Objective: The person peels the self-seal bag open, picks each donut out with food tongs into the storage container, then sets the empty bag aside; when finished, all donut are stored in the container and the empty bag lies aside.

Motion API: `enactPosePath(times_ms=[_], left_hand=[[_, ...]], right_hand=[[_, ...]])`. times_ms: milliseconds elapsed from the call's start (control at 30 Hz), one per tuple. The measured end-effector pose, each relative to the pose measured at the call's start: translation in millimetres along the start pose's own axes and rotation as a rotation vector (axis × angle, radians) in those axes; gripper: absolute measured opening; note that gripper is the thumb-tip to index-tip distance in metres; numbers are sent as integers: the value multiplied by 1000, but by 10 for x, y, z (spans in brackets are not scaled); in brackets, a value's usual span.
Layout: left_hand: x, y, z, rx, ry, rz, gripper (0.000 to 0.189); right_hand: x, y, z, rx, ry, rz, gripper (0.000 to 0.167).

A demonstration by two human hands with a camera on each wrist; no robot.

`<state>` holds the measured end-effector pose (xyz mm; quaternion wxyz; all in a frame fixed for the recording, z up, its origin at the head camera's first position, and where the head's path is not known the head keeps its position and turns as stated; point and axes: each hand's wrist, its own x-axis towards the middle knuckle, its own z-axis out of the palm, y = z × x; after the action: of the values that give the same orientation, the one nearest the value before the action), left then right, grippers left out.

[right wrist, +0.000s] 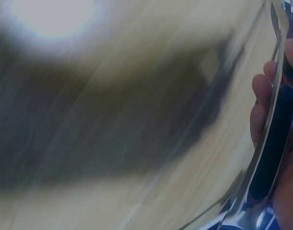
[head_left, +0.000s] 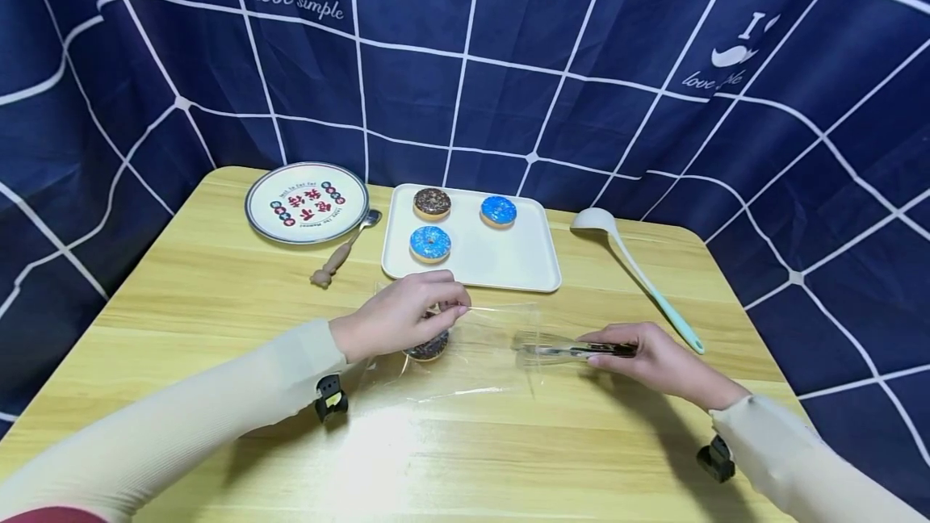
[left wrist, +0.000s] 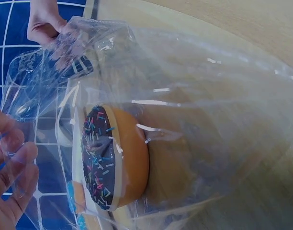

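Observation:
A clear plastic bag [head_left: 483,366] lies on the table, with a chocolate donut [head_left: 429,348] with sprinkles inside it. My left hand [head_left: 403,313] pinches the bag's upper edge, above the donut and partly covering it in the head view. Through the film in the left wrist view, the donut [left wrist: 129,158] shows dark icing and an orange-brown base. My right hand [head_left: 647,357] grips metal tongs [head_left: 559,348] by their dark-padded handle. The tongs' flat ends are at the bag's right end; whether they touch the film I cannot tell. In the right wrist view the tongs [right wrist: 273,139] stand along the right edge.
Behind the bag is a white tray [head_left: 508,261] bearing one chocolate donut [head_left: 432,204] and two blue donuts [head_left: 498,211]. To its left are a printed plate [head_left: 272,192] and a spoon [head_left: 337,259]. A ladle [head_left: 639,273] lies at right. A blue checked curtain [head_left: 414,87] borders the table.

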<state>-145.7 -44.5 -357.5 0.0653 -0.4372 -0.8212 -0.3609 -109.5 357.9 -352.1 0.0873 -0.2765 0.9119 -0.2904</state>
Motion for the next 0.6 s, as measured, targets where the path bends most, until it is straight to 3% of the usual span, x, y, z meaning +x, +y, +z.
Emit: enactPosePath(times_ms=[300, 600], left_hand=[[7, 17, -3, -5, -9, -3, 13], [16, 2, 15, -5, -19, 3, 13]], right_hand=[[216, -195, 237, 29, -4, -83, 32], [443, -329, 441, 34, -33, -72, 39]])
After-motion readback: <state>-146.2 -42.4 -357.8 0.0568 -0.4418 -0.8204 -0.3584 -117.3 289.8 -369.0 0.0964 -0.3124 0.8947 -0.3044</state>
